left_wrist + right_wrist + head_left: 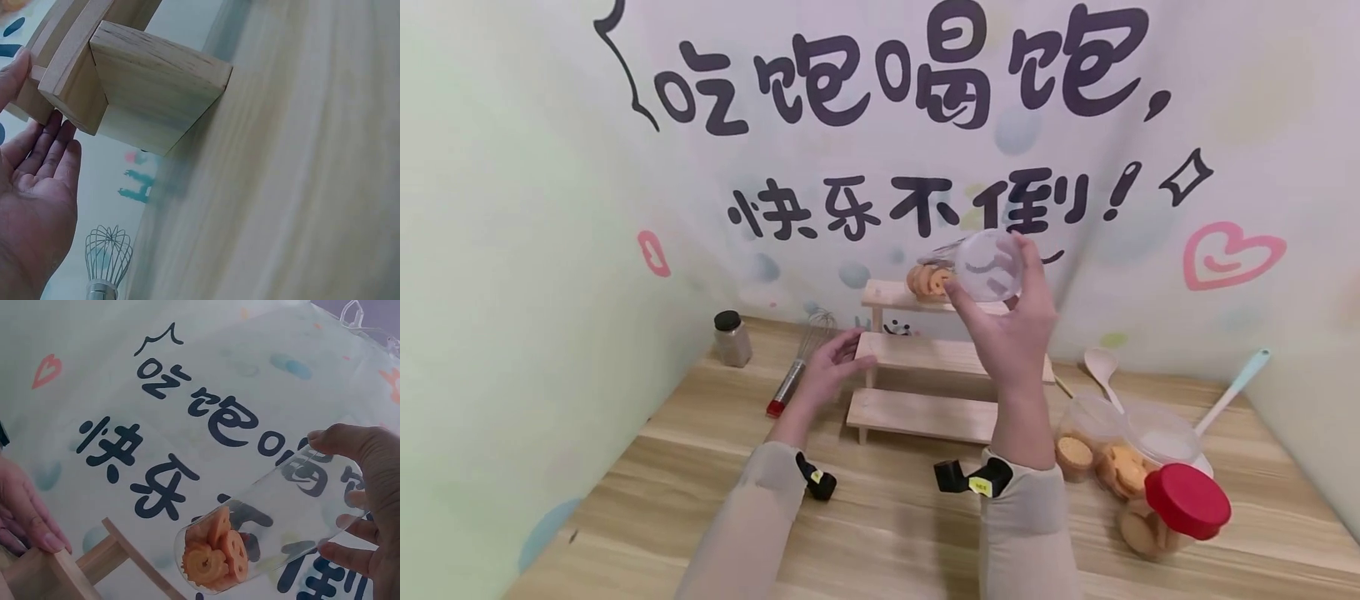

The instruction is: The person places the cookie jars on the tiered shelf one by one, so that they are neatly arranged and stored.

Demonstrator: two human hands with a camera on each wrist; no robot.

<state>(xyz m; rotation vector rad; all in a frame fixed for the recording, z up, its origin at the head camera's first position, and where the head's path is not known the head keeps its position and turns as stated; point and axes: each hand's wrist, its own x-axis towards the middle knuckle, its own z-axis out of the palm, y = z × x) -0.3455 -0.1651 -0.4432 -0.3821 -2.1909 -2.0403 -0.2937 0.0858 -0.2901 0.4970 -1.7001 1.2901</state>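
My right hand (pixel 1011 333) holds a clear cylindrical jar (pixel 275 512) high over the tiered wooden stand (pixel 917 417), thumb and fingers spread around its near end. The jar lies tilted, with several ring-shaped cookies (pixel 215 553) gathered at its lower, far end. In the head view those cookies overlap the stand's top tier. My left hand (pixel 827 371) is at the left end of the middle tier. Seen from the left wrist, its thumb (pixel 15 75) and fingers (pixel 56 150) lie on opposite sides of the wood, fingertips against it.
A whisk (pixel 797 367) lies left of the stand, near a black-capped jar (pixel 732 340). At right are clear cookie containers (pixel 1086 417), a red-lidded jar (pixel 1187 504), a spoon (pixel 1102 368) and a blue-handled utensil (pixel 1232 390). A printed cloth (pixel 880 158) hangs behind the table.
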